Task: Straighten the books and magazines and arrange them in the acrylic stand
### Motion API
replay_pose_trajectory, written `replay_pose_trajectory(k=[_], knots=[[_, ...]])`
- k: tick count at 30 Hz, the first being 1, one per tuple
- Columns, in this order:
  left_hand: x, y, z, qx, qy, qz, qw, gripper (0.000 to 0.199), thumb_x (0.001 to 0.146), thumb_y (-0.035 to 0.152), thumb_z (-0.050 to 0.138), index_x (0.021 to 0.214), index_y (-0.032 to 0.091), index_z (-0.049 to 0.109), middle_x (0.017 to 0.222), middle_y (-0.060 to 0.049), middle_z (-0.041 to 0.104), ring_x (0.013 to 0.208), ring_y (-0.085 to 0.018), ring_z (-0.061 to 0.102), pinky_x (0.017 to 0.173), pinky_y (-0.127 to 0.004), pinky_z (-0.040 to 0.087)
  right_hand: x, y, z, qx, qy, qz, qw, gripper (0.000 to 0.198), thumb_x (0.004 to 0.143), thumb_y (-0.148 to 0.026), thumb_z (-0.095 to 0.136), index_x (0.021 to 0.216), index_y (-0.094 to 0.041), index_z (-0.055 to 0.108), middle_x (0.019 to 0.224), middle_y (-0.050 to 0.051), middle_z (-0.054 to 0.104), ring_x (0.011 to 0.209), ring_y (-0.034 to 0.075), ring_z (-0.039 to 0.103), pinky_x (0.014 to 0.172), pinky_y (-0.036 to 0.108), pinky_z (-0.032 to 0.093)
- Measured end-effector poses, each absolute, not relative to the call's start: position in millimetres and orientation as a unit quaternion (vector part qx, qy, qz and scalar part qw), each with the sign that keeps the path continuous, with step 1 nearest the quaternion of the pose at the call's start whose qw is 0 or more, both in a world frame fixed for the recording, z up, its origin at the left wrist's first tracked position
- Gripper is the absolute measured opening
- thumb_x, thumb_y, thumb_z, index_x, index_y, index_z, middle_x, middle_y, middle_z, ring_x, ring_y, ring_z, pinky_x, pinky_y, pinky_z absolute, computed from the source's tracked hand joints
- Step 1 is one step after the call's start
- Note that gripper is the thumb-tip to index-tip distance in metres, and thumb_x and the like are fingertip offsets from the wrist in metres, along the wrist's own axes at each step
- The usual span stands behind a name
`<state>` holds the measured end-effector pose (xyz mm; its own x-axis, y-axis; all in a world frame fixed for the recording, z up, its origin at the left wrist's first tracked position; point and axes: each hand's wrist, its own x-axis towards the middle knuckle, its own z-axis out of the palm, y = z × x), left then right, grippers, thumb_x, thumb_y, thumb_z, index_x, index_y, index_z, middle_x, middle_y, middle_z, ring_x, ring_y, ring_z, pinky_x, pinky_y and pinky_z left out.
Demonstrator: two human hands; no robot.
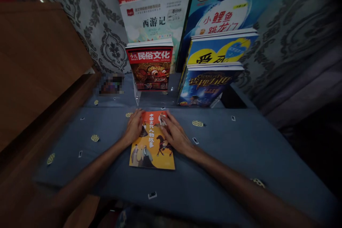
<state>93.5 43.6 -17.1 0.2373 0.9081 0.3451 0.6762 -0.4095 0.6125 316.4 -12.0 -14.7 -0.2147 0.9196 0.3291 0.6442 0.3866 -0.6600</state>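
- Looking most like a room in a home.
- Showing damask wallpaper [113,48] behind and curtain-like folds [291,103] on the right.
- Spreading a pineapple-print tablecloth [221,156] in household style.
- Displaying colourful books [152,73] face out on a clear stand [137,99].
- Keeping plain wooden furniture [40,64] close on the left.

A closed paperback storybook [151,140], orange above and yellow below, lies face up on the counter [107,174]
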Motion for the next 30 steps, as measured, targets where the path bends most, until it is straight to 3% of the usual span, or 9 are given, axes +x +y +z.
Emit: replay_pose_trajectory(k=[8, 12, 16, 23, 30], knots=[[123, 48, -13, 0.783, 0.48, 0.345, 0.192, 0.04, 0.094, 0.019, 0.039, 0.131, 0.017, 0.055, 0.142, -0.015, 0.058, 0.136, -0.026, 0.052, 0.115, -0.047, 0.041, 352, -12, -24, -0.544, -0.735, 0.166, 0.37, 0.046, 0.097, -0.032, 0.046, 0.138, -0.017, 0.057, 0.157, 0.017, 0.042, 0.141, 0.032, 0.046, 0.113, 0.052, 0.043], [109, 50, -5, 0.758, 0.491, 0.381, 0.197, 0.035, 0.092, 0.016, 0.039, 0.122, 0.019, 0.057, 0.121, -0.011, 0.07, 0.115, -0.024, 0.065, 0.103, -0.044, 0.05, 345, -11, -12, -0.542, -0.761, 0.097, 0.344, 0.042, 0.096, -0.027, 0.046, 0.134, -0.014, 0.06, 0.155, 0.019, 0.044, 0.145, 0.034, 0.04, 0.115, 0.056, 0.039], [100, 51, 0, 0.761, 0.483, 0.398, 0.172, 0.033, 0.091, 0.013, 0.038, 0.116, 0.02, 0.059, 0.107, -0.008, 0.074, 0.103, -0.023, 0.069, 0.096, -0.041, 0.053, 312, -5, 5, -0.464, -0.835, 0.075, 0.285, 0.041, 0.097, -0.02, 0.042, 0.133, -0.013, 0.06, 0.148, 0.019, 0.053, 0.145, 0.03, 0.041, 0.119, 0.054, 0.034], [99, 49, -5, 0.793, 0.458, 0.374, 0.148, 0.04, 0.09, 0.011, 0.037, 0.122, 0.02, 0.058, 0.119, -0.008, 0.07, 0.112, -0.021, 0.065, 0.102, -0.042, 0.051, 255, 14, 5, -0.421, -0.868, 0.154, 0.213, 0.054, 0.094, -0.014, 0.039, 0.146, 0.001, 0.043, 0.156, 0.026, 0.039, 0.15, 0.03, 0.029, 0.123, 0.053, 0.028], [100, 48, -5, 0.825, 0.45, 0.33, 0.089, 0.037, 0.095, 0.014, 0.036, 0.125, 0.02, 0.057, 0.12, -0.011, 0.068, 0.112, -0.024, 0.061, 0.104, -0.046, 0.047, 274, 12, 5, -0.459, -0.858, 0.121, 0.198, 0.054, 0.099, -0.029, 0.045, 0.145, -0.002, 0.046, 0.155, 0.025, 0.042, 0.15, 0.031, 0.03, 0.124, 0.052, 0.028]])
